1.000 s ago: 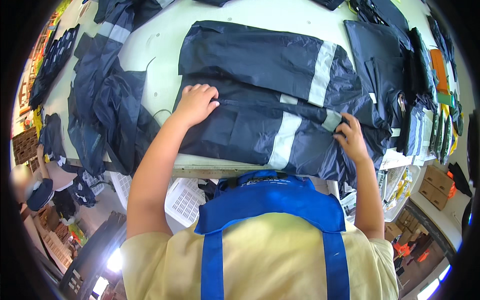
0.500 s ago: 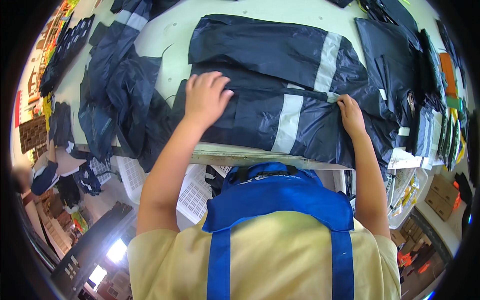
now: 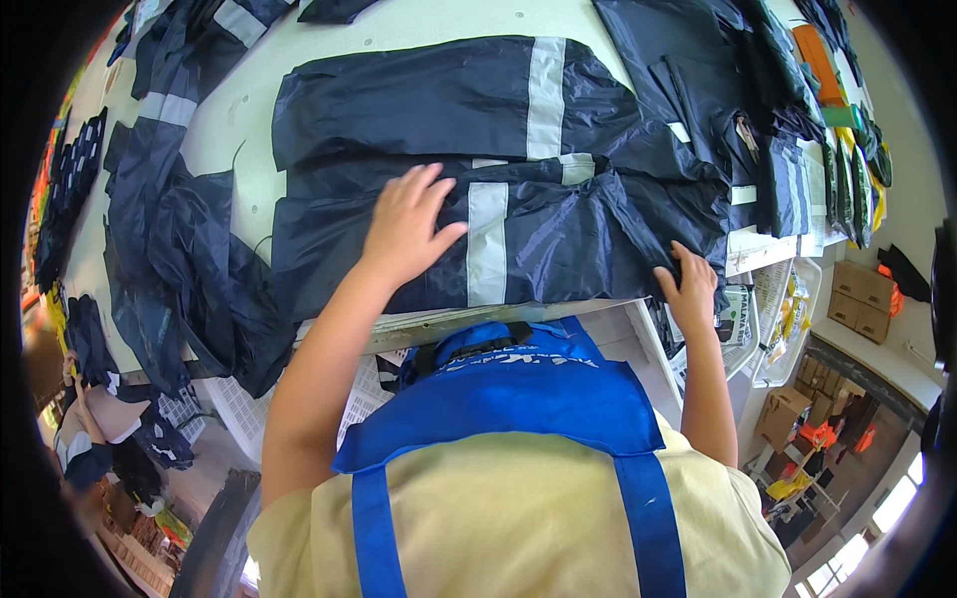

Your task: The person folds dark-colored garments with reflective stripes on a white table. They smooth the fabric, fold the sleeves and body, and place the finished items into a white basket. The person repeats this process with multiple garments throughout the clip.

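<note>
A pair of dark navy waterproof trousers (image 3: pixel 399 100) lies spread on the table, legs side by side and stretching to the left. A pale reflective band crosses each leg, and the fabric is bunched at the right end. My left hand (image 3: pixel 404 224) rests on the nearer leg with its fingers spread, just left of that leg's reflective band (image 3: pixel 487 244). At the table's near edge, my right hand (image 3: pixel 693 286) touches the creased right part of the trousers, thumb and forefinger apart.
More dark garments with reflective bands (image 3: pixel 179 259) lie crumpled on the left. Folded dark garments (image 3: pixel 788 179) are stacked at the right, near an orange item (image 3: pixel 819 65). White plastic baskets (image 3: pixel 793 339) stand below the table edge. Another person (image 3: pixel 85 429) is at the far left.
My right hand has left the seam by the reflective band and moved toward the near edge. My left hand now lies closer to the nearer leg's band. The view has shifted right.
</note>
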A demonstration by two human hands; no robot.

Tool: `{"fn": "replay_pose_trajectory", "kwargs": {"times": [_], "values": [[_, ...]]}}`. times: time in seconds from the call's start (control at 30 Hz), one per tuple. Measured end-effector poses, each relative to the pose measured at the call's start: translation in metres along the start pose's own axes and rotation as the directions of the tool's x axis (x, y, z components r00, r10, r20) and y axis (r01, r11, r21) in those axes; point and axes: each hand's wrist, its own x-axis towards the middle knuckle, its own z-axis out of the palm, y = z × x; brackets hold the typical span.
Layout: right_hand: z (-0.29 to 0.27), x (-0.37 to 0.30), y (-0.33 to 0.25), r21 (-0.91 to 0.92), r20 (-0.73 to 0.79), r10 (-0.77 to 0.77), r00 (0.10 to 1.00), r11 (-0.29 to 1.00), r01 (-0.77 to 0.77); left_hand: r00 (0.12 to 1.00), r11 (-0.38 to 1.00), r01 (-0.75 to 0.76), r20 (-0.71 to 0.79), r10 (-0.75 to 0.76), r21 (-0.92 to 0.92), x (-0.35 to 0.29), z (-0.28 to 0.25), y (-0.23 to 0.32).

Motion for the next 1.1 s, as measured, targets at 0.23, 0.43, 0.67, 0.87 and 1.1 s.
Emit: {"fn": "replay_pose_trajectory", "kwargs": {"times": [0.23, 0.43, 0.67, 0.87, 1.1], "values": [[0.007, 0.001, -0.009, 0.094, 0.026, -0.095, 0.995, 0.991, 0.092, 0.946, 0.989, -0.021, 0.317, 0.067, -0.147, 0.105, 0.044, 0.066], [-0.027, -0.023, -0.016, 0.192, 0.037, -0.006, 0.999, 0.981, -0.001, 0.828, 0.889, -0.357, 0.344, 0.443, -0.286, 0.085, -0.020, 0.113], [-0.053, -0.017, -0.074, 0.402, -0.126, -0.488, 0.864, 0.771, 0.494, 0.773, 0.787, -0.468, 0.246, 0.585, -0.403, 0.012, -0.044, 0.140], [-0.039, -0.064, -0.064, 0.518, 0.038, -0.568, 0.822, 0.715, 0.470, 0.744, 0.934, -0.354, 0.620, 0.249, 0.050, -0.029, -0.083, 0.072], [-0.034, -0.040, -0.016, 0.622, 0.483, -0.275, 0.831, 0.776, -0.104, 0.801, 0.919, -0.391, 0.509, 0.315, 0.046, -0.102, -0.077, 0.071]]}}
